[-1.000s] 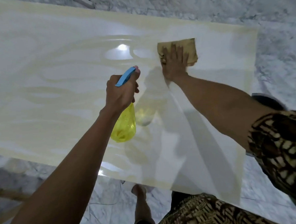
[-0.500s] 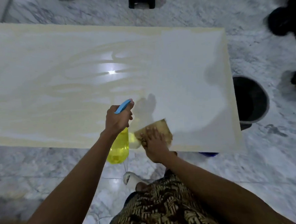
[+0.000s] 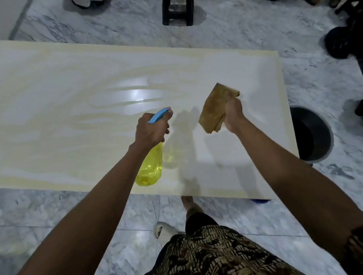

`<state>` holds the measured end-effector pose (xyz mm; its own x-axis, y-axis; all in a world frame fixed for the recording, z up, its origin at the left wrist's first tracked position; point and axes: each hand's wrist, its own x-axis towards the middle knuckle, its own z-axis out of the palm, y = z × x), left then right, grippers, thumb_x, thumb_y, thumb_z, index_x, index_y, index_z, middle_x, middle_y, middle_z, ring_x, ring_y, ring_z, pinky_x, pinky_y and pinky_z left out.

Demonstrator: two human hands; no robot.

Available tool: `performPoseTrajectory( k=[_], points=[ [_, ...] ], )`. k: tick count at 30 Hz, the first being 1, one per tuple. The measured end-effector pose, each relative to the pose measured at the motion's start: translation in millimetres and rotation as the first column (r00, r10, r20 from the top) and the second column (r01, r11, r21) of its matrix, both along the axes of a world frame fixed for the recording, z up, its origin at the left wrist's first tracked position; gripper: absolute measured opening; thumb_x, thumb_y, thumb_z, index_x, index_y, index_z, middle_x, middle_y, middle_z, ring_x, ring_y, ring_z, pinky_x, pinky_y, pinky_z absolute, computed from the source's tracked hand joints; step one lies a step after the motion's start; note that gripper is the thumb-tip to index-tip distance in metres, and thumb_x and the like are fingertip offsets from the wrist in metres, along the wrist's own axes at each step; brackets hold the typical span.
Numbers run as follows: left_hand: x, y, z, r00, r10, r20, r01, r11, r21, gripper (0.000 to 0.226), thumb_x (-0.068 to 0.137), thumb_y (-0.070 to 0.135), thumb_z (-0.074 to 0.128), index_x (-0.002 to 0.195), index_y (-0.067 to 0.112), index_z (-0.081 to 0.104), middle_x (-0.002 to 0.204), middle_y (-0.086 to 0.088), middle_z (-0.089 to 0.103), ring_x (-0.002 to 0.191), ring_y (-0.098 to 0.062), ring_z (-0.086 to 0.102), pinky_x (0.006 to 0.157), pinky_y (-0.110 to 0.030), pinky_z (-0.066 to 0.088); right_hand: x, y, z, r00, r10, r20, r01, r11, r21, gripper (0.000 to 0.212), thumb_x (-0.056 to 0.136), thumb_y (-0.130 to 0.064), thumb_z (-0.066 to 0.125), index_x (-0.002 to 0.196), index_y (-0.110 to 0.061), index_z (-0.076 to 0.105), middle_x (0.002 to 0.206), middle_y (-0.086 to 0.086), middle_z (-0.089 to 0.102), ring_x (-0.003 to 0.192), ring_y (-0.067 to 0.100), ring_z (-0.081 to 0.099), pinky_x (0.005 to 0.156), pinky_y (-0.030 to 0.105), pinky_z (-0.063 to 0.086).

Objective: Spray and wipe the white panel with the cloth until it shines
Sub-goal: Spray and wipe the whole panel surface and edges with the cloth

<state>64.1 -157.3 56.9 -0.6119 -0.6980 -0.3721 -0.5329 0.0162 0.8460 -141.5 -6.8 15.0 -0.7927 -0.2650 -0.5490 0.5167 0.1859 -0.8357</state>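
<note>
The white panel [image 3: 70, 113] lies flat in front of me, streaked yellowish across its left and middle and plainer white on the right. My left hand [image 3: 150, 130] grips a yellow spray bottle [image 3: 150, 168] by its blue trigger head, held over the panel's near edge. My right hand [image 3: 233, 113] holds a folded tan cloth [image 3: 213, 108] lifted off the surface above the panel's right part. A light reflects on the panel near its middle.
A black bucket [image 3: 315, 134] stands on the marble floor just past the panel's right edge. A dark stool [image 3: 178, 7] sits beyond the far edge. Dark bags [image 3: 339, 42] lie at the far right. My feet stand under the near edge.
My right hand has lifted the cloth off the panel's near edge and raised it up and to the right. The left hand keeps the bottle in about the same place.
</note>
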Motion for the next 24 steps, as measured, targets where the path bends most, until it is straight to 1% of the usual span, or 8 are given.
performPoseTrajectory(
  k=[4,7,9,11,13,16,19,24],
  points=[
    [-48,-23,-1,1.0,-0.021,-0.001,0.021,1.0,0.003,0.042,0.098,0.051,0.068,0.075,0.017,0.073,0.072,-0.009,0.074,0.049,-0.015,0.065,0.047,-0.025,0.05,-69,-47,-7,0.973,0.157,-0.169,-0.095,0.94,0.328,0.046,0.105,-0.037,0.034,0.129,-0.002,0.053,0.122,0.018,0.062,0.115,0.034,0.059,0.094,0.039,0.048],
    [-88,-50,-5,1.0,0.008,-0.017,-0.008,1.0,0.025,0.045,0.098,0.052,0.068,0.077,0.012,0.075,0.072,-0.01,0.073,0.057,-0.019,0.068,0.047,-0.026,0.051,-129,-90,-13,0.88,0.304,-0.366,-0.122,0.888,0.444,0.04,0.108,-0.025,0.031,0.131,0.002,0.049,0.117,0.02,0.061,0.112,0.03,0.059,0.081,0.035,0.043],
    [-112,-68,-7,0.999,0.021,-0.05,-0.021,1.0,0.009,0.048,0.1,0.052,0.066,0.07,0.015,0.071,0.072,-0.012,0.073,0.053,-0.019,0.065,0.046,-0.025,0.05,-175,-125,-27,0.812,0.379,-0.444,-0.151,0.871,0.467,0.039,0.105,-0.015,0.033,0.142,-0.003,0.04,0.129,0.015,0.057,0.114,0.023,0.056,0.094,0.034,0.042],
    [-133,-86,-11,0.997,0.015,-0.078,-0.016,1.0,-0.012,0.044,0.101,0.052,0.065,0.075,0.017,0.074,0.074,-0.013,0.074,0.05,-0.018,0.063,0.046,-0.026,0.051,-222,-163,-51,0.767,0.482,-0.423,-0.192,0.802,0.565,0.044,0.101,-0.012,0.036,0.144,-0.004,0.037,0.139,0.018,0.052,0.123,0.03,0.053,0.102,0.041,0.042],
    [-150,-102,-20,0.996,0.015,-0.084,-0.017,1.0,-0.021,0.04,0.101,0.051,0.065,0.078,0.02,0.075,0.075,-0.013,0.075,0.05,-0.016,0.062,0.046,-0.025,0.051,-250,-197,-83,0.69,0.645,-0.329,-0.278,0.655,0.702,0.048,0.099,-0.016,0.035,0.144,-0.002,0.035,0.144,0.022,0.044,0.131,0.038,0.045,0.109,0.047,0.038],
    [-162,-120,-33,0.997,0.051,-0.063,-0.053,0.998,-0.026,0.053,0.101,0.053,0.064,0.075,0.009,0.075,0.075,-0.013,0.076,0.051,-0.019,0.063,0.047,-0.028,0.053,-236,-221,-129,0.547,0.83,-0.108,-0.389,0.367,0.845,0.057,0.102,-0.036,0.027,0.155,-0.016,0.019,0.162,0.017,0.014,0.149,0.04,0.013,0.119,0.057,0.012],
    [-156,-132,-43,0.995,0.095,-0.037,-0.096,0.995,-0.012,0.055,0.101,0.053,0.064,0.075,0.005,0.075,0.074,-0.013,0.075,0.053,-0.022,0.064,0.051,-0.033,0.055,-201,-223,-159,0.521,0.838,-0.163,-0.278,0.347,0.896,0.056,0.104,-0.043,0.016,0.157,-0.031,0.003,0.165,0.006,-0.009,0.151,0.032,-0.012,0.118,0.059,-0.01],
    [-124,-131,-57,0.995,0.081,0.064,-0.082,0.997,0.001,0.051,0.102,0.052,0.064,0.083,0.007,0.078,0.074,-0.014,0.074,0.054,-0.02,0.063,0.052,-0.034,0.055,-136,-192,-173,0.371,0.907,-0.201,-0.271,0.313,0.91,0.056,0.104,-0.043,0.025,0.156,-0.031,0.012,0.166,0.006,0.001,0.152,0.033,-0.004,0.118,0.058,-0.008]
  ],
)
